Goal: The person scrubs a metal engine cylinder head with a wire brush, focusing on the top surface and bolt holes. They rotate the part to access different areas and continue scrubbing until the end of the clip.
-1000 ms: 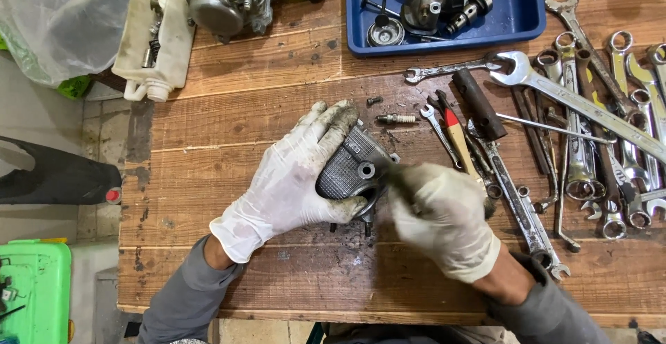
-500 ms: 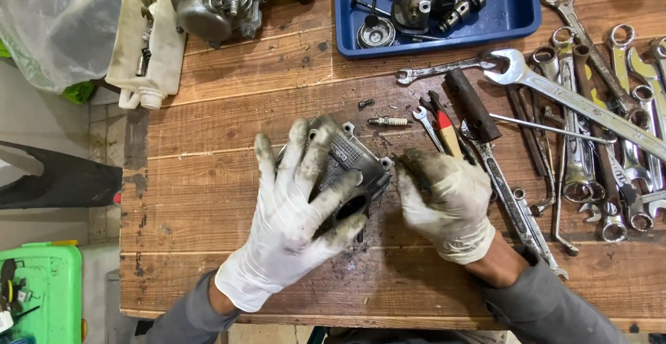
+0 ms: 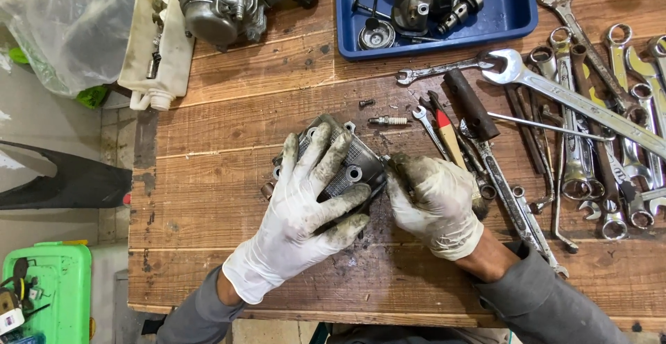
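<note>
The finned metal cover (image 3: 343,160) lies mid-workbench (image 3: 229,118), long axis slanting toward the far-left corner. The left hand (image 3: 305,202) presses it, fingers spread; the right hand (image 3: 433,202) (fist closed around something hidden) touches its right edge.

A ribbed grey metal engine cover (image 3: 347,158) lies on the worn wooden plank bench (image 3: 229,108) near its middle, under the left hand (image 3: 302,209). The right hand (image 3: 433,202) rests just right of it. Behind it lie a small bolt (image 3: 365,102) and a spark plug (image 3: 388,121). Steel spanners (image 3: 590,129) crowd the right edge. A blue plastic tray (image 3: 517,7) of parts sits at the far edge, a grey engine block (image 3: 222,1) towards the far left corner.
</note>
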